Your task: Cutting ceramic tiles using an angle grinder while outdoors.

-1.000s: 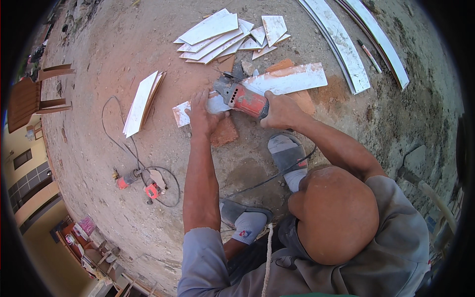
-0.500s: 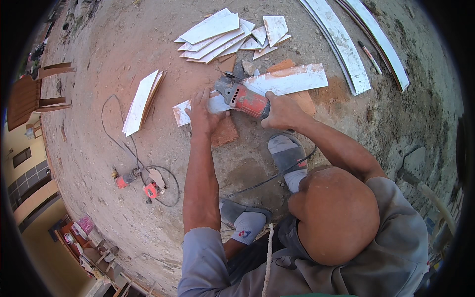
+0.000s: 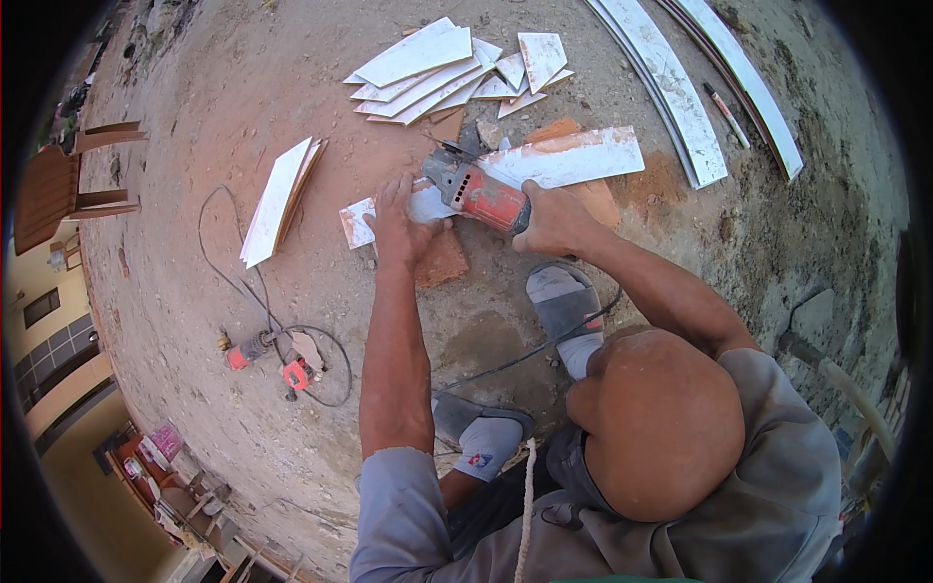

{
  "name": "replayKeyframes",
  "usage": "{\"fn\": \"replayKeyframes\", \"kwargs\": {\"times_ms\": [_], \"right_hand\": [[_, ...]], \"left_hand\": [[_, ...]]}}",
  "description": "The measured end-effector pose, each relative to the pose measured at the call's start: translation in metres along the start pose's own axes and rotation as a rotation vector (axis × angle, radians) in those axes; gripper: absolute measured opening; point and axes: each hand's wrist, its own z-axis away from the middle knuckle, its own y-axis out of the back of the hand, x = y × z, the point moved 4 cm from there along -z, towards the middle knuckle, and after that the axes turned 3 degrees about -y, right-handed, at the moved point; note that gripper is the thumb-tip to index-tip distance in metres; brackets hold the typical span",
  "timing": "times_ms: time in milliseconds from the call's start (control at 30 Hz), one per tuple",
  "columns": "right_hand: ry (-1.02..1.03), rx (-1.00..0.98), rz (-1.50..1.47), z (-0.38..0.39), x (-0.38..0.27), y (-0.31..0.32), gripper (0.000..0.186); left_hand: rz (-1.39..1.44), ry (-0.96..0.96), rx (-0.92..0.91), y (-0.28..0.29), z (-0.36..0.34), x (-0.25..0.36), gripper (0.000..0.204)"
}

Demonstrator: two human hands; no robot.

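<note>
A long white tile strip (image 3: 583,155), smeared with reddish dust, lies across reddish-brown blocks (image 3: 442,260). My left hand (image 3: 397,222) holds its left part down, fingers over the top and thumb by the near edge. My right hand (image 3: 554,219) is wrapped round the rear of a red and grey angle grinder (image 3: 491,199), which lies over the strip. The grinder's head (image 3: 445,175) points up and left, with a thin dark disc at its far side. Where disc and tile meet is hidden, so I cannot tell whether the strip is cut through.
Cut white tile pieces (image 3: 418,58) lie heaped beyond the blocks. A narrow tile stack (image 3: 277,204) stands to the left. Another red power tool (image 3: 251,350) and cable lie lower left. Long tiles (image 3: 671,107) and a marker (image 3: 727,115) are upper right. The grinder's cable (image 3: 515,360) passes my feet.
</note>
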Motion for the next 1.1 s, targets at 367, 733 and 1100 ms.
{"fn": "replayKeyframes", "kwargs": {"times_ms": [367,733,1100], "right_hand": [[-0.013,0.012,0.012,-0.0010,-0.0020,-0.0013,0.070],[-0.018,0.010,0.013,0.0015,-0.0045,0.0002,0.068],[-0.032,-0.017,-0.007,-0.0015,-0.0024,-0.0024,0.074]], "left_hand": [[0.022,-0.009,0.010,-0.0022,0.0000,-0.0026,0.103],[0.027,-0.001,0.008,-0.0008,0.0012,0.0001,0.103],[0.035,-0.005,0.018,0.0000,0.0013,0.0009,0.101]]}}
